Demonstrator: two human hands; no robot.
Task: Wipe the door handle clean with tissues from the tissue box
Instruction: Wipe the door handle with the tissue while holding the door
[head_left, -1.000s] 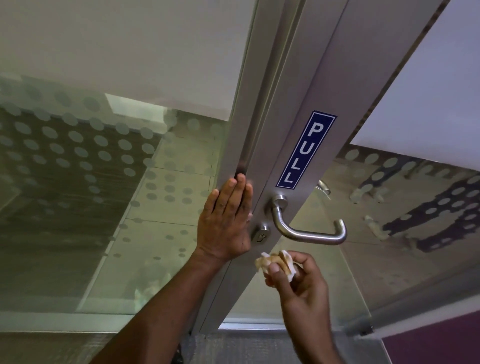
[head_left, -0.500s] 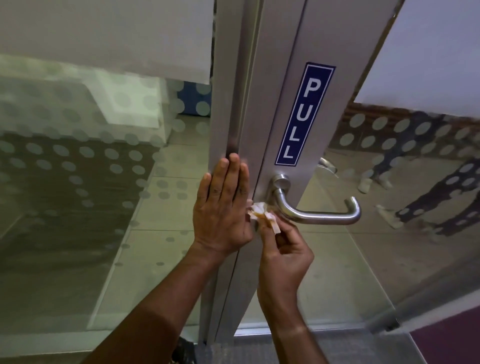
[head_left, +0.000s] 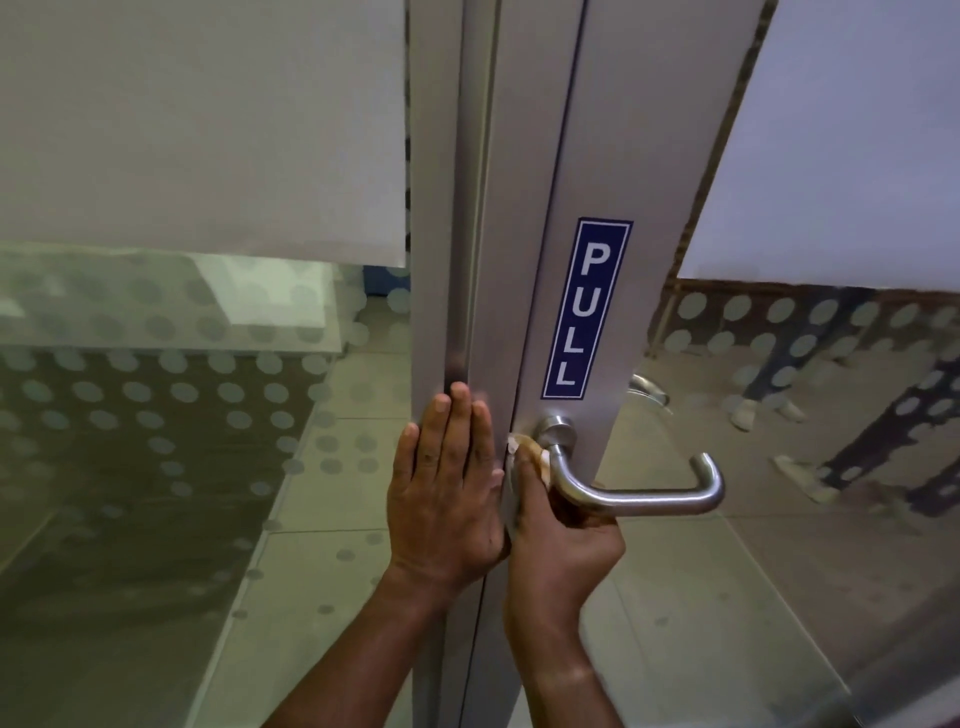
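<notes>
Your right hand clamps the tissue at the door handle's neck; the bar runs toward three o'clock.

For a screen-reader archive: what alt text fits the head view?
A right hand presses a crumpled tissue against a metal door handle near its base, while the left hand lies flat on the door frame below a blue PULL sign.

Left of the grip, dotted glass shows a tiled floor; above it, a blue PULL sign on grey frame.
</notes>
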